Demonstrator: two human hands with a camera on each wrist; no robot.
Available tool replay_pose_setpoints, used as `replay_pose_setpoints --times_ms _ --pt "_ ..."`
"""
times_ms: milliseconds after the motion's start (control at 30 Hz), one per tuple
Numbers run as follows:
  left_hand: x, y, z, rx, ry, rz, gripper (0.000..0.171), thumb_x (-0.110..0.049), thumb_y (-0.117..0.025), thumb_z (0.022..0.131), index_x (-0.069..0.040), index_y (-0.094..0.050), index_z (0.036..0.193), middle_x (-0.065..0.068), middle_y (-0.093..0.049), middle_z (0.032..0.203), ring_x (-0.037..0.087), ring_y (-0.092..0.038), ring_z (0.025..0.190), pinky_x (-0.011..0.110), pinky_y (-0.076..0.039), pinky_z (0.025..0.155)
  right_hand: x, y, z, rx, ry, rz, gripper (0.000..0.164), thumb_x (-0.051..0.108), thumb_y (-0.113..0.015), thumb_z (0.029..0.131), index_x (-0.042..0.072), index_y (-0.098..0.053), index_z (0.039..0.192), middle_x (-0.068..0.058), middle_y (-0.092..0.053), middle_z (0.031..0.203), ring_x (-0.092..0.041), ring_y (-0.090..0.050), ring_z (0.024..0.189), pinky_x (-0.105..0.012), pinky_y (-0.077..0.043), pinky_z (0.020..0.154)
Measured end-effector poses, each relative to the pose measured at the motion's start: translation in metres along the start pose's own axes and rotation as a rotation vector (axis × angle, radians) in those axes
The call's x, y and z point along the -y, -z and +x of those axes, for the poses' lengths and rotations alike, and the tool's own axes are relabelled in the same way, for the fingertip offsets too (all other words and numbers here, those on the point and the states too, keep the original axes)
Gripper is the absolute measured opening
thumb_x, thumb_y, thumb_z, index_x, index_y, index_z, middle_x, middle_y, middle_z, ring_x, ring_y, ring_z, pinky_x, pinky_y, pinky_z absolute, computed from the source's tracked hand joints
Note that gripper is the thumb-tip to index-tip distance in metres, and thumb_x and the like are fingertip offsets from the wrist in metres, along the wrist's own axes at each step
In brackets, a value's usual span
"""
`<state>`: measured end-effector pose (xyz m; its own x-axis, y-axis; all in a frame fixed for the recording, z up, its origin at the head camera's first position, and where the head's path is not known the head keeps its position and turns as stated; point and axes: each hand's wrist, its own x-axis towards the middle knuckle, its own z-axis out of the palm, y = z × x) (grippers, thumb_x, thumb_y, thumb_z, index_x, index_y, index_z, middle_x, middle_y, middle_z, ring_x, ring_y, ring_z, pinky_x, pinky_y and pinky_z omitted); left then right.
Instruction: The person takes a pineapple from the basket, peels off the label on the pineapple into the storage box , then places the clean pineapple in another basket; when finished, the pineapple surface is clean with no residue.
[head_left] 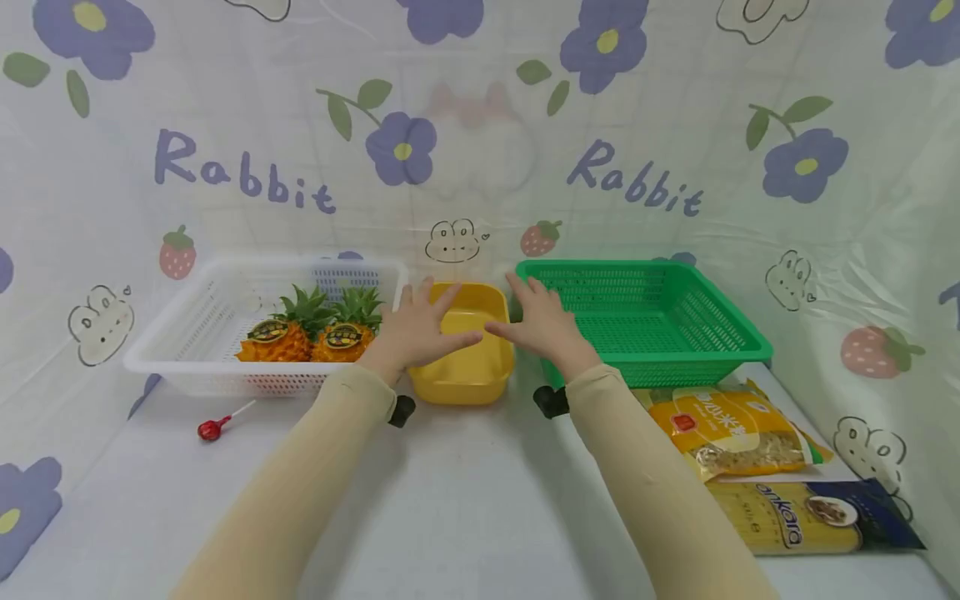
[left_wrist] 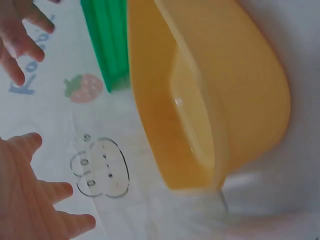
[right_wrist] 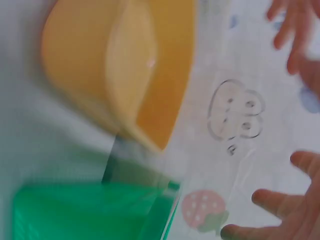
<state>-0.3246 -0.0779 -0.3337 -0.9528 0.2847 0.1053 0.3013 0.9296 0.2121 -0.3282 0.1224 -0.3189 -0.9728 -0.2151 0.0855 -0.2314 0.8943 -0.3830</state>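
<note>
Both hands reach forward over a yellow plastic basin [head_left: 465,383] in the middle of the table. My left hand [head_left: 420,329] is above the basin's left side, fingers spread and holding nothing. Over its right side is my right hand [head_left: 547,325], likewise spread with nothing in it. The thumbs point toward each other across the basin. In the left wrist view the basin [left_wrist: 245,90] appears large and hollow, with the left fingers [left_wrist: 55,192] apart from its rim. The right wrist view shows the basin [right_wrist: 80,55] with the right fingers [right_wrist: 275,202] well away from it.
A white basket [head_left: 172,333] with two pineapples [head_left: 277,340] stands left, a green basket [head_left: 645,350] right. A red lollipop [head_left: 212,429] lies before the white basket. A yellow food bag [head_left: 738,429] and an Ankara pasta pack [head_left: 795,517] lie at right.
</note>
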Motion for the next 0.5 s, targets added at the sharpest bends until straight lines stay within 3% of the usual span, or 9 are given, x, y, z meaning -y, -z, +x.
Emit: replay_pose_setpoints --times_ms 200,400,500 --pt "-0.006 -0.001 -0.014 -0.034 -0.037 -0.122 0.087 -0.081 -0.028 0.066 -0.038 -0.005 0.138 0.01 -0.004 0.145 0.036 -0.006 0.13 0.066 -0.015 0.091 0.001 0.0 -0.014 -0.123 -0.007 0.272 0.076 0.043 -0.059 0.078 0.02 -0.019 0.139 -0.007 -0.026 0.14 -0.026 -0.029 0.124 -0.046 -0.032 0.095" --pt "-0.013 -0.004 -0.032 -0.093 -0.081 -0.282 0.081 -0.073 -0.038 0.071 -0.039 -0.006 0.137 0.007 -0.006 0.145 0.035 -0.022 0.126 0.057 -0.025 0.093 0.0 0.0 -0.038 -0.268 -0.037 0.63 0.065 0.032 -0.062 0.079 0.018 -0.03 0.134 -0.009 -0.04 0.128 -0.029 -0.045 0.109 -0.04 -0.045 0.08" --pt "-0.015 -0.004 -0.043 -0.109 -0.101 -0.405 0.077 -0.067 -0.044 0.074 -0.041 -0.007 0.136 0.005 -0.007 0.145 0.031 -0.021 0.128 0.054 -0.025 0.095 -0.001 -0.003 -0.049 -0.33 -0.051 0.82 0.059 0.026 -0.062 0.079 0.017 -0.034 0.131 -0.007 -0.045 0.12 -0.024 -0.049 0.101 -0.035 -0.048 0.075"
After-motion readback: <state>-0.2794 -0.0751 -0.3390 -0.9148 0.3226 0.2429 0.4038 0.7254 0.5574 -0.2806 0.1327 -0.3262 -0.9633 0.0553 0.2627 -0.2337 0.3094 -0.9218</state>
